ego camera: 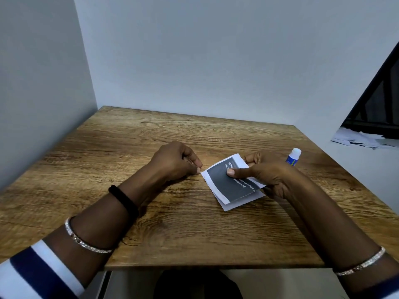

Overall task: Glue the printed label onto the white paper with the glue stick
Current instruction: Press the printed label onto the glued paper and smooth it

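Observation:
The printed label (pixel 228 186), dark grey with white text and a white border, is pinched between the thumb and fingers of my right hand (pixel 265 175) just above the wooden table (pixel 151 147). A white paper (pixel 239 205) shows under the label's lower edge; whether they are stuck together I cannot tell. My left hand (pixel 174 160) rests on the table left of the label with its fingers curled, holding nothing visible. The glue stick (pixel 293 157), white cap and blue body, stands behind my right hand.
Grey walls close in the table at the left and back. A dark frame with scraps of paper (pixel 358 139) on a ledge lies beyond the table's right side. Bare wood lies at the left and front of the table.

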